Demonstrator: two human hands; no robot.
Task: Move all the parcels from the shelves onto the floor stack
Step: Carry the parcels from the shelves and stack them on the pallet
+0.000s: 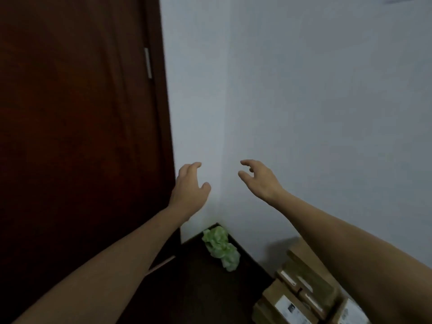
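Brown cardboard parcels with white labels point(301, 293) lie stacked on the dark floor at the lower right, against the white wall; my right forearm hides part of the stack. My left hand point(190, 187) and my right hand point(259, 177) are both raised in front of the wall corner, well above the parcels. Each hand has loosely curved fingers and holds nothing. No shelf is in view.
A dark brown wooden door point(77, 127) fills the left side, with a metal hinge point(148, 63) at its edge. A crumpled green bag point(221, 247) lies on the floor in the wall corner. White walls point(315, 101) meet behind my hands.
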